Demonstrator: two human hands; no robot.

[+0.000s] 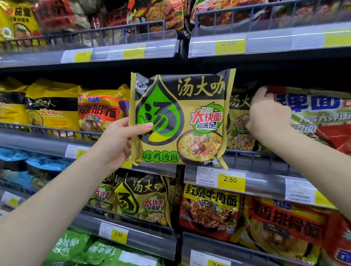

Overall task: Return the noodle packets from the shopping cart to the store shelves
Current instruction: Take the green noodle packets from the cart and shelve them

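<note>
Noodle packet [180,116], olive and black, printed 汤大咖 and 母鸡汤面, fills centre frame, pinched at its lower-left edge by the left hand [118,141]. Right hand [265,114], centre right, grips shelved packets [321,120]. Yellow tag [230,179] reads 2.50.

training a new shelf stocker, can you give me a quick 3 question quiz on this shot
1. True or false: the left hand grips the olive noodle packet by its lower left edge.
2. What does the right hand touch? A) a price tag B) the red packet on the middle shelf C) a cart handle
3. Fill in: the yellow price tag just below the held packet reads ____.

Key: 1 true; 2 B; 3 2.50
</note>
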